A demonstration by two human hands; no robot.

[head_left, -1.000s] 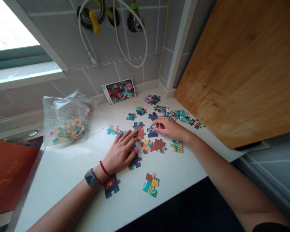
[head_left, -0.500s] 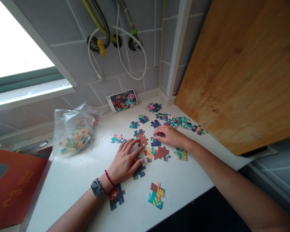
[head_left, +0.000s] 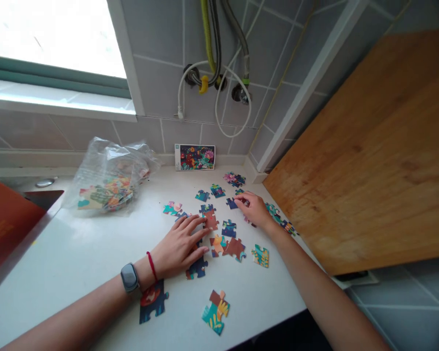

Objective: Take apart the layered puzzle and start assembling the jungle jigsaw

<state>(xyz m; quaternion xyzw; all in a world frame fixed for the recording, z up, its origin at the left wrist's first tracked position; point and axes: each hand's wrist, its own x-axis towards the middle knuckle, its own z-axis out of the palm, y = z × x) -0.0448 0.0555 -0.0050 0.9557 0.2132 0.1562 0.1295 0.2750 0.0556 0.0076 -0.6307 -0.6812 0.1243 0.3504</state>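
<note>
My left hand point(head_left: 183, 243) lies flat with its fingers spread, resting over joined dark puzzle pieces point(head_left: 197, 268) and partly hiding them. Its fingertips reach the edge of a reddish-brown piece point(head_left: 211, 221). At the right, my right hand point(head_left: 254, 209) has curled fingers, thumb and forefinger closed at the edge of a dark blue puzzle piece point(head_left: 231, 203) on the table. Just below it lie a loose blue piece point(head_left: 229, 228) and a joined orange and brown pair point(head_left: 234, 248). The right hand covers part of the pieces behind it.
A picture card point(head_left: 196, 157) leans on the tiled wall. A clear plastic bag of pieces point(head_left: 109, 190) stands at the left. Loose pieces include a yellow-green one point(head_left: 260, 256) and a larger one in front point(head_left: 215, 312). A wooden board point(head_left: 366, 161) slants along the right side.
My right hand has moved away from the blue piece, back to the dark blue piece behind it. My left hand stays on the joined pieces. The head view has turned and shifted.
</note>
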